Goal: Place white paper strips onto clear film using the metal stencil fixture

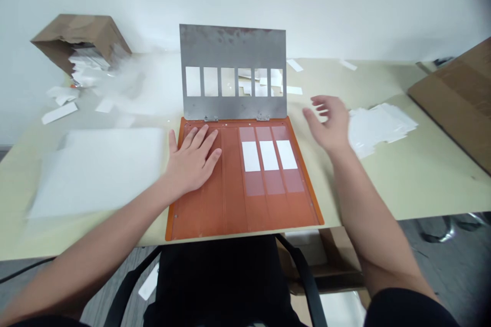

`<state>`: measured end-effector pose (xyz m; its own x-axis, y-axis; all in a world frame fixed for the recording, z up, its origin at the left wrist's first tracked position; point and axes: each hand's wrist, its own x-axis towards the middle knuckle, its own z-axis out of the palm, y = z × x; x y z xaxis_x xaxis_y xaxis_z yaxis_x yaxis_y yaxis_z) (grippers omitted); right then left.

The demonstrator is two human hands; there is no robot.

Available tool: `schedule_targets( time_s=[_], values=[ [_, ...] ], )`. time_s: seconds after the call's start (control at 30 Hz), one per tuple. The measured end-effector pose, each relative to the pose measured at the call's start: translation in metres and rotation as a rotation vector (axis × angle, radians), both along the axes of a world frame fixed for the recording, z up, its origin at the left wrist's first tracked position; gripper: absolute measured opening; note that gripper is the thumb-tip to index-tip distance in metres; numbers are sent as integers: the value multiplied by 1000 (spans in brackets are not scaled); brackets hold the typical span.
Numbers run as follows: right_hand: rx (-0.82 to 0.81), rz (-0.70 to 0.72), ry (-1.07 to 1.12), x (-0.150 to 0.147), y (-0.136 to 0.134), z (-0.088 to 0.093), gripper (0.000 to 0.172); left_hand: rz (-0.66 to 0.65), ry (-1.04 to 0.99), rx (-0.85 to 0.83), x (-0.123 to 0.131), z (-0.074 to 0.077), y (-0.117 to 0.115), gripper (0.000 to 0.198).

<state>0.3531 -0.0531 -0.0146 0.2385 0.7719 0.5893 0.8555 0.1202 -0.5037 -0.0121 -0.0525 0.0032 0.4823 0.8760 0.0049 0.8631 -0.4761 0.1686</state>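
An orange-brown board [230,209] lies on the table in front of me, with a grey metal plate [233,46] hinged upright along its far edge. Six rectangular windows are cut through that plate. My left hand [194,158] rests flat on the upper left of the board, fingers spread. On the board's right half lie three clear strips, each with a white rectangle [269,156] at its middle. My right hand [330,122] hovers right of the board, fingers loosely curled and apart, holding nothing visible. Beside it lies a pile of white pieces [383,125].
At far left, a cardboard box [92,28] on its side spills white pieces. A stack of white sheets [99,168] lies left of the board. Another cardboard box [460,97] stands at the right. Small white strips [294,65] are scattered behind.
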Motion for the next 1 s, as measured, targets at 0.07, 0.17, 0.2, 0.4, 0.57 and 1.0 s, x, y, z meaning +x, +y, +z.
schedule_targets(
  time_s=[0.07, 0.17, 0.2, 0.4, 0.57, 1.0],
  values=[
    [-1, 89, 100, -28, 7, -15, 39, 1, 9, 0, -1, 1, 1, 63],
    [-35, 189, 158, -52, 12, -29, 40, 11, 24, -6, -2, 3, 1, 63],
    [-40, 211, 160, -55, 13, -31, 40, 14, 28, -8, -3, 4, 0, 62],
    [-35, 258, 123, -51, 13, -30, 39, 13, 40, -37, -4, 7, -1, 65],
    [-47, 283, 143, -51, 13, -28, 39, 4, 45, -50, -5, 7, -1, 66],
    [-71, 285, -53, -57, 3, -7, 38, 22, 70, -71, 14, 19, -3, 71]
  ],
)
